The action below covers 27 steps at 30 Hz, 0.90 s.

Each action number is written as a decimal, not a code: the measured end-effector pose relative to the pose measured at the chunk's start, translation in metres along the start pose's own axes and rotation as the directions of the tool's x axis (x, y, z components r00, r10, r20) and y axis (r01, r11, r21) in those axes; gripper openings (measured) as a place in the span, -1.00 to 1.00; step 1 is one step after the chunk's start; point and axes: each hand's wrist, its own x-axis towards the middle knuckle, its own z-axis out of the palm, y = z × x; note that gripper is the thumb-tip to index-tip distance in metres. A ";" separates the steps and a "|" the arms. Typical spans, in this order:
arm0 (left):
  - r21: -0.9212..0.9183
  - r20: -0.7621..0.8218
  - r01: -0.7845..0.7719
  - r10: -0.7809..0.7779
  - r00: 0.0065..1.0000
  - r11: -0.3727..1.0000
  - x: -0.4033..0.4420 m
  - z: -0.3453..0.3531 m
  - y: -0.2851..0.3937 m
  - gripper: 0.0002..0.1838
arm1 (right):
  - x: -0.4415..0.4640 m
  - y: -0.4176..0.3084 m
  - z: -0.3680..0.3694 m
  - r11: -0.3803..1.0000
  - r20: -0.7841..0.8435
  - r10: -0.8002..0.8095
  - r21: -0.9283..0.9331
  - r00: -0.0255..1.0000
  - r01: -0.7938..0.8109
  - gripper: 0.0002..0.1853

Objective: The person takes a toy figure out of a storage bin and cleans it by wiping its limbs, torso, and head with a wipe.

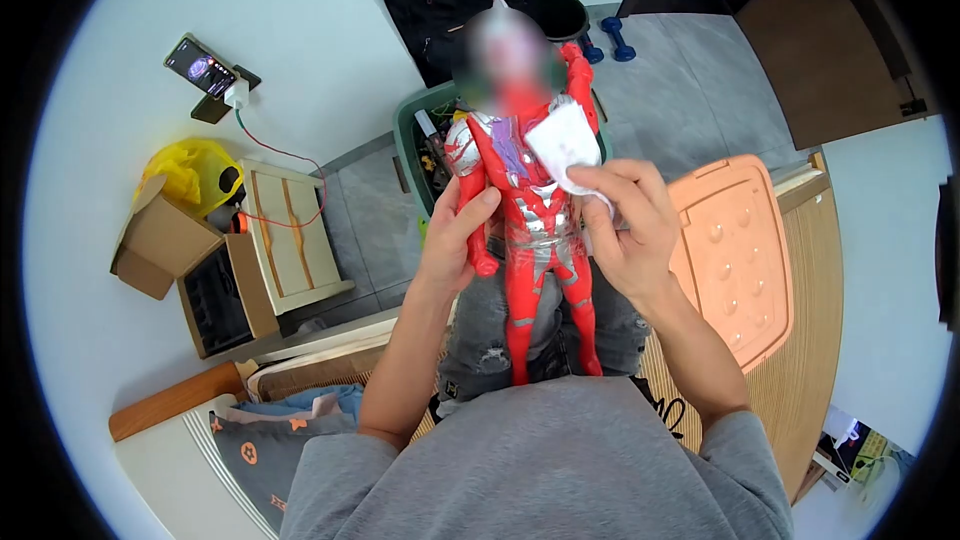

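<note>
Figure, red with silver and purple parts, is held over the person's lap, its head away from the body and its legs above the grey jeans. The left hand has thumb and fingers clamped on one of its red arms. The right hand pinches a white cloth, fingers and thumb together on its lower edge, and the cloth lies against the chest near the raised arm.

Behind the figure is a green bin with dark items inside. To the right of the view, an orange lid with round bumps lies on a ribbed, wood-coloured mat. Grey tiles cover the floor, where blue dumbbells lie near a black bucket and a backpack. A brown door fills the far right.

On the left, a phone is up against the white wall, with a red cable hanging below. Under it sit a cabinet, a yellow bag and a cardboard box.
</note>
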 end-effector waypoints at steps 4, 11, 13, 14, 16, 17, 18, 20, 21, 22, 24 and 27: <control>0.044 0.078 0.015 -0.018 0.997 0.999 -0.003 0.000 0.003 -0.48 | -0.003 0.009 0.014 0.987 -0.022 -0.158 -0.043 0.987 0.157 -0.68; 0.165 -0.065 -0.038 0.049 0.997 0.986 0.000 0.003 -0.005 -0.40 | -0.024 0.001 0.007 0.999 0.101 0.025 0.042 0.995 -0.029 -0.72; 0.202 -0.071 -0.041 0.056 0.996 0.979 -0.001 0.006 -0.001 -0.38 | -0.027 0.005 -0.003 0.992 0.138 -0.055 0.119 0.989 0.038 -0.78; 0.199 -0.069 -0.038 0.052 0.996 0.979 0.001 0.006 -0.001 -0.38 | -0.029 0.011 -0.007 0.993 0.138 -0.051 0.115 0.989 0.035 -0.78; 0.176 -0.023 -0.033 0.037 0.999 0.984 0.000 0.005 -0.001 -0.35 | -0.034 0.020 -0.012 0.899 -0.115 0.375 0.288 0.920 -0.331 -0.82; 0.211 -0.030 0.015 -0.009 0.999 0.977 0.000 0.004 0.002 -0.33 | -0.032 0.023 -0.013 0.756 -0.126 0.526 0.522 0.841 -0.395 -0.82; 0.211 -0.029 0.016 -0.010 1.000 0.977 -0.001 0.004 0.001 -0.33 | -0.027 0.024 -0.015 0.563 -0.099 0.659 0.723 0.746 -0.401 -0.82; 0.208 -0.016 -0.019 0.022 1.000 0.978 -0.001 0.006 0.001 -0.33 | -0.025 0.024 -0.013 0.571 -0.119 0.660 0.722 0.742 -0.392 -0.83; 0.211 -0.015 -0.019 0.022 1.000 0.977 -0.001 0.007 0.003 -0.33 | -0.027 0.024 -0.010 0.742 -0.147 0.520 0.566 0.841 -0.359 -0.83; 0.202 -0.020 -0.008 0.012 1.000 0.979 -0.001 0.009 0.004 -0.33 | -0.029 0.022 -0.008 0.875 -0.139 0.366 0.387 0.920 -0.289 -0.82; 0.193 -0.023 0.004 0.001 1.000 0.981 -0.001 0.009 0.004 -0.33 | -0.030 0.010 0.000 0.949 -0.082 0.199 0.265 0.976 -0.172 -0.81; 0.189 -0.016 0.007 -0.004 1.000 0.982 -0.002 0.004 0.001 -0.34 | -0.022 -0.002 0.014 0.990 -0.046 0.067 0.128 0.997 -0.061 -0.77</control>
